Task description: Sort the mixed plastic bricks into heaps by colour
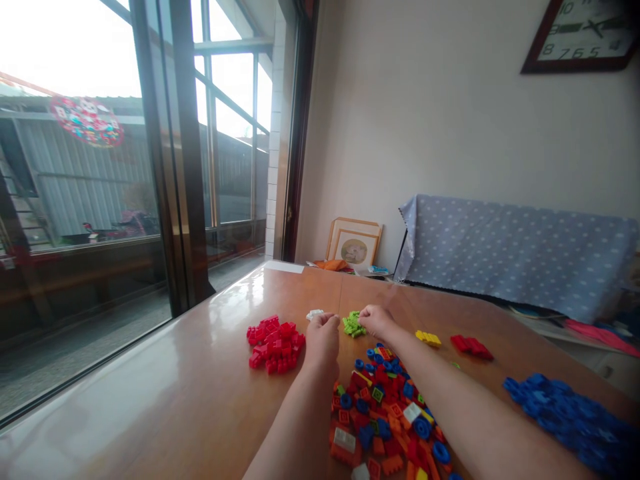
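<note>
My left hand (323,337) is over the table between the pink-red bricks and the green ones. Its thumb and fingers are pinched together, and whatever they hold is too small to make out. Just behind it lies a small group of white bricks (315,313). At the right edge of a light green brick pile (353,325), my right hand (377,323) has its fingertips drawn together, touching or nearly touching the pile. What is in that pinch is hidden. A mixed heap of toy bricks (383,407), red, orange, blue and white, spreads below and between my forearms.
Pink-red bricks (277,345) are piled at left. Yellow bricks (429,339), red bricks (471,347) and a large blue pile (570,413) lie to the right on the glossy wooden table (200,400). A window is at left, a dotted cloth (515,247) behind.
</note>
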A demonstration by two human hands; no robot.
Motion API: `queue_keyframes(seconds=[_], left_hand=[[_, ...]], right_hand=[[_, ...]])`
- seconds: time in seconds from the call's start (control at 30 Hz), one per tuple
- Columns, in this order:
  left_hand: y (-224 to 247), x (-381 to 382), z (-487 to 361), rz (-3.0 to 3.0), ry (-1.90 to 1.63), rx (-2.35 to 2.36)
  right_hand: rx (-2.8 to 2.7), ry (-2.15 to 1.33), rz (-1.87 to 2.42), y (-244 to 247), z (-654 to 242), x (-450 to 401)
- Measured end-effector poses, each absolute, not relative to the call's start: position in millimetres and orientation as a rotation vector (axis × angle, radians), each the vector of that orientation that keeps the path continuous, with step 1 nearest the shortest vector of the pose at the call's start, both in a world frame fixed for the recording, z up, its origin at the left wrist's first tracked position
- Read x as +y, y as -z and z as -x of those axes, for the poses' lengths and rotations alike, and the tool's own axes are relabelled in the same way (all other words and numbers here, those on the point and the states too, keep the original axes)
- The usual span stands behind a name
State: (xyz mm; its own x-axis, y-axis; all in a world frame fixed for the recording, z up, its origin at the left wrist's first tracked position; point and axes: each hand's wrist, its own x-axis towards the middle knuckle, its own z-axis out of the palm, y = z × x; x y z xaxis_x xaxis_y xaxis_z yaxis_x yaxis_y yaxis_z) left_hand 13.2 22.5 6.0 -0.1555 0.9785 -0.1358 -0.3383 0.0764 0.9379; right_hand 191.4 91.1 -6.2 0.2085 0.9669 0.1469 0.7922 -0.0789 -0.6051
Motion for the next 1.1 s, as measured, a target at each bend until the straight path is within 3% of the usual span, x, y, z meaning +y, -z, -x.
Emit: queue_keyframes(seconds=[0.27,0.53,0.87,1.1], left_hand=[[-12.1,16.1,-14.3,-0.787,-1.418,1.094],[-15.0,11.5,-24.5,-0.83,-1.374,1.059],[-19.8,0.5,-34.1,-0.869,-1.323,1.047],[-21.6,-5.9,-40.0,-0.892,-1.279,1.027]], right_hand=[[-1.646,-0.415,1.763,-11.9,-198.4,55.2],[-1.619,-0.394,1.617,-35.1,-235.1,-61.9],[-1.821,0.116,1.942,-3.6,-224.0,-220.7],[-2.038,0.167,1.973,15.4,-176.1,-253.4]])
